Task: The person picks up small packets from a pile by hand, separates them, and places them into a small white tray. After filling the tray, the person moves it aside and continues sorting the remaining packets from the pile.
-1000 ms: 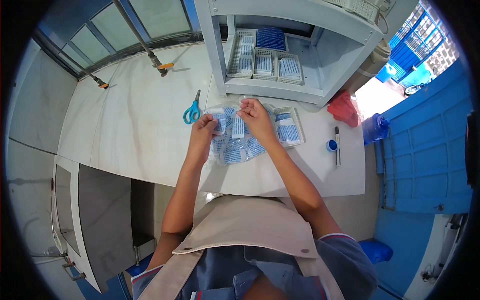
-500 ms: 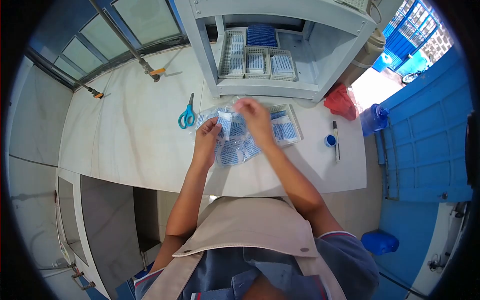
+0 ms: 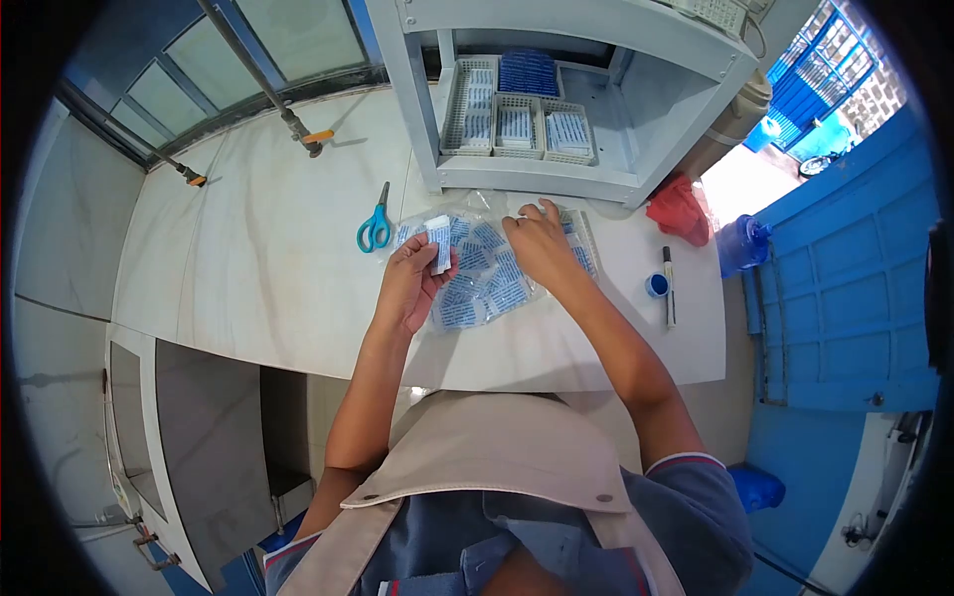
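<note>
Between the thumb and fingers of my left hand is a small white sachet with blue print, held upright. Beneath it lies a clear plastic bag full of similar blue-printed sachets. My right hand hovers at the bag's right side, fingers bent and apart, with nothing visible in them. That hand partly covers a white plastic basket with more sachets inside. Teal-handled scissors lie just left of the bag.
A grey shelf unit at the back holds baskets of sachets and a stack of blue packets. To the right are a blue cap, a marker and a red cloth. Tap pipes stand at the back left.
My right hand has moved right, away from the sachet, toward the basket. My left hand has turned slightly and keeps its hold on the sachet. The view has shifted slightly.
</note>
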`<state>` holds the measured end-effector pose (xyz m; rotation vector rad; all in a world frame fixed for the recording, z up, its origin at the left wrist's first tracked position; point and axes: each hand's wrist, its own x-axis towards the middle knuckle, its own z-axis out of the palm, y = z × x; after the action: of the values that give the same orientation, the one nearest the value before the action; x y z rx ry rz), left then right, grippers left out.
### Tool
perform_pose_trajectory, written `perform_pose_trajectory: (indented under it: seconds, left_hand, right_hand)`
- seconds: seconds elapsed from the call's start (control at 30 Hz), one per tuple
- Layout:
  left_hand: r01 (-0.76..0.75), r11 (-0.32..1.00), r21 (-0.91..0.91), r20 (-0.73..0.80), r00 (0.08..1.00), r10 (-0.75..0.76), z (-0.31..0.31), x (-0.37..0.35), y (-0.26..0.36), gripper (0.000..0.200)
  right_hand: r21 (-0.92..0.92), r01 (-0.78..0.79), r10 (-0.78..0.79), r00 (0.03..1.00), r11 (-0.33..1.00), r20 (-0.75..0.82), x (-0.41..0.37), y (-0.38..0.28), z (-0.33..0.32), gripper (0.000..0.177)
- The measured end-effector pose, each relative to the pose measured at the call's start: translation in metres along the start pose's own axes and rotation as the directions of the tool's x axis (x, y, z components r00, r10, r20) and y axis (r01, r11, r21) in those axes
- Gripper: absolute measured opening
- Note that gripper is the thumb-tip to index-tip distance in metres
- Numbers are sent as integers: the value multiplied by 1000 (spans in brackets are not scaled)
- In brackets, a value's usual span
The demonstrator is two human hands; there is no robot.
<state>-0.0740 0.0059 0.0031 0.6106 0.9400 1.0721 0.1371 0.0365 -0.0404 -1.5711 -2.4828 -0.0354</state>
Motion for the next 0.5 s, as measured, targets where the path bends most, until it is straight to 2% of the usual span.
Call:
perform_pose_trajectory:
  seconds: [0.03,0.07,0.13,0.17,0.2,0.23,0.27,0.33,0.37,0.43,0.5]
  left_hand:
    - [-5,1000,-20,-4,1000,5,1,0,0,4]
    - [-7,1000,-21,-6,1000,7,1,-1,0,4]
    - [-6,1000,-23,-8,1000,6,4,-3,0,4]
    - [-8,1000,-24,-8,1000,8,5,-2,-1,4]
    - [-4,999,-50,3,1000,4,6,-2,-2,5]
    - [2,997,-74,14,1000,-1,7,-2,-3,5]
    - [3,997,-74,15,1000,-2,7,-2,-4,5]
    - [16,998,-67,64,998,-12,11,-2,-2,11]
    - [17,998,-66,67,998,-13,12,-3,-2,11]
    - [20,997,-73,47,999,-17,19,-8,0,7]
    - [6,998,-70,31,1000,-4,19,-9,-4,8]
  right_hand:
    - [36,18,-13,992,999,-126,-1,1,1,24]
    - [36,21,-16,992,999,-126,-3,1,1,24]
    - [276,-70,174,911,959,-373,-6,-4,-15,18]
    - [275,-68,172,911,959,-375,-4,-6,-22,18]
    - [695,-134,433,858,707,-275,-2,-11,-27,16]
    - [949,-144,612,789,281,-62,-2,-15,-29,13]
    - [949,-144,613,788,281,-62,-1,-20,-26,13]
    - [997,76,638,769,-26,-42,0,-30,-16,9]
    - [997,77,640,767,-25,-43,-1,-34,-12,9]
    - [985,34,634,761,169,-135,-3,-44,-10,10]
    - [979,16,630,763,202,-143,-3,-56,-10,11]
